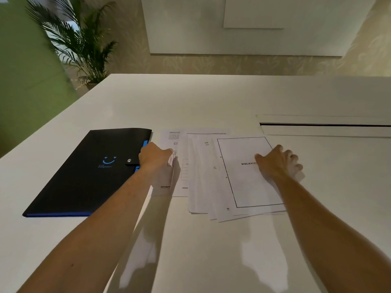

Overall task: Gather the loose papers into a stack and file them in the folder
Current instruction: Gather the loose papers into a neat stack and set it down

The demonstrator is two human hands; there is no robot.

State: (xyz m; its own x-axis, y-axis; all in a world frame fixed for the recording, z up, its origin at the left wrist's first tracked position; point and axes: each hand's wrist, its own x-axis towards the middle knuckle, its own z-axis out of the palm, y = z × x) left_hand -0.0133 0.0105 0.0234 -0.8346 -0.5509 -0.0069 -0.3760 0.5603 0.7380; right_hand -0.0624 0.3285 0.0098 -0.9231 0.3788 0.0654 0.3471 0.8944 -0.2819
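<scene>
1. We see a white tabletop (190,98) with a black folder (88,172) lying flat on its left side. The folder is shut, with a blue smile on its cover, a blue edge and a snap button.
2. Just to the right of the folder lie the papers (203,176). They are spread out like a fan and lie partly on top of each other, not in a neat stack.
3. The top sheet (243,182) is on the right. It has a black frame and a word that starts with "BIBLIOG".
4. Our left hand (154,155) rests on the leftmost paper, right by the folder's edge. The hand is curled with its knuckles up. We cannot tell if it grips the paper.
5. Our right hand (277,161) lies on the right edge of the top sheet. Its fingers are bent and a bit blurry. We cannot tell if it holds the sheet or just presses on it.
6. Both our arms are bare and reach forward over the tabletop.
7. A green plant (80,45) stands far back on the left.
</scene>
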